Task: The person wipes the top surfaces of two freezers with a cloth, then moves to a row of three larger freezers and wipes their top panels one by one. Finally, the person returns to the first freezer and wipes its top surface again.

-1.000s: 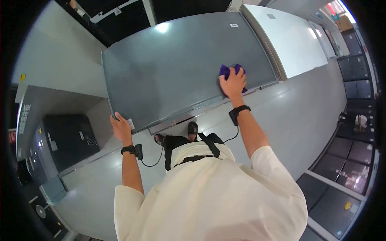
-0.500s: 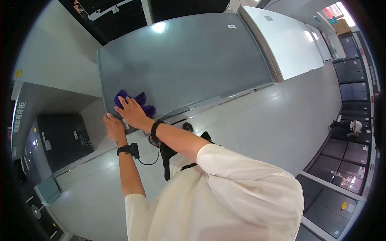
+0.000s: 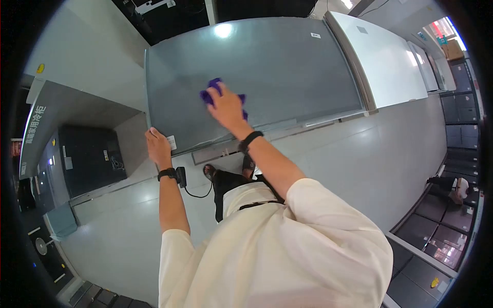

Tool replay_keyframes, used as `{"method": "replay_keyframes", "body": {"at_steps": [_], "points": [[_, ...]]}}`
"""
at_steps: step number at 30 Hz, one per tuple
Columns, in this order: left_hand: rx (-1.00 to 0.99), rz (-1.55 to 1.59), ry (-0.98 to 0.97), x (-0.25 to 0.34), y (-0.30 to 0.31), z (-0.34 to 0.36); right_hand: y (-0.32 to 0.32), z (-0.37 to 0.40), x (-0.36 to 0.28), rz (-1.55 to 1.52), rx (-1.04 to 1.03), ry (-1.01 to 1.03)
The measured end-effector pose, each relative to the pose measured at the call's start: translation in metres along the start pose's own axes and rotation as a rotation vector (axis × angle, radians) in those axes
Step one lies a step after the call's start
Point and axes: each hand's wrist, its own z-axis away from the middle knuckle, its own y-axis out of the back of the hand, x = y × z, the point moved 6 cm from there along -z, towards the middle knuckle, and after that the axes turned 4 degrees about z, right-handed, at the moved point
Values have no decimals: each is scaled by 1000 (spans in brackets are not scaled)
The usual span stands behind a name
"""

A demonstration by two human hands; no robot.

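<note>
A crumpled purple cloth (image 3: 214, 84) lies on the broad grey lid (image 3: 277, 72) of what looks like a chest freezer. My right hand (image 3: 227, 107) presses down on it, fingers bent over the cloth, with folds sticking out on both sides. At the lid's near left corner, my left hand (image 3: 158, 146) grips the edge; part of its fingers is hidden. Beside that hand a white label (image 3: 171, 142) is stuck near the lid's front edge. Both wrists wear black bands, and a small black device with a cable sits on the left one.
A white chest freezer (image 3: 382, 56) adjoins the grey lid on the right. To the left stand a grey panel with lettering (image 3: 38, 128) and a dark cabinet (image 3: 90, 159). Dark units line the far right, where another person (image 3: 457, 190) is. Pale floor (image 3: 328, 159) stretches behind me.
My right hand has slid the purple cloth rightward and farther across the lid, away from the left corner. The left hand stays at that corner. The camera view has shifted slightly.
</note>
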Motion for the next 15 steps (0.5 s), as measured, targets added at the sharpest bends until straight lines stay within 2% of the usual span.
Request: {"method": "replay_keyframes", "body": {"at_steps": [1,5,7,9,12,14,15], "points": [[-17,5,20,1,0,0,12,1,19,14,72,-1],[0,-10,-1,-2,-5,-3,63,21,96,192,122,-223],[-9,-19,-7,3,-3,0,88,39,135,261,253,-272],[-11,-2,-13,2,-3,0,109,54,169,256,262,-410],[-23,42,-47,-2,-10,-3,123,68,191,344,316,-490],[-29,28,-138,-15,-17,-8,120,71,177,415,386,-484],[5,33,-190,-17,-23,-9,114,72,167,464,353,-521]]}}
